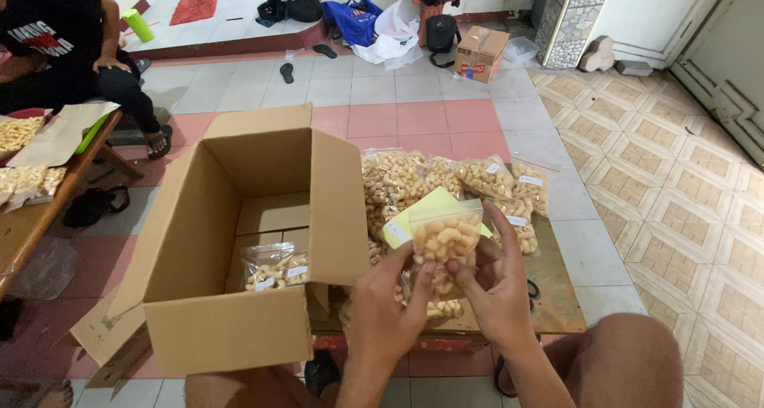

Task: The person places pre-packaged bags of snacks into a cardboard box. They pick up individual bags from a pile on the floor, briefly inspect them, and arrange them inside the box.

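Near: left hand (388, 303) and right hand (495, 285) both pinching one clear snack bag (446, 234), held upright above near edge of low surface (557, 300), fingers closed on its sides. Yellow paper (436, 205) just behind bag. Left: open cardboard box (239, 241), flaps up, one filled bag (274, 266) lying inside on bottom. Beyond hands: pile of filled bags (454, 181) on surface. Far left: seated person (72, 50) beside wooden table (40, 209). Far back: small carton (481, 53), blue bag (352, 19) on floor.
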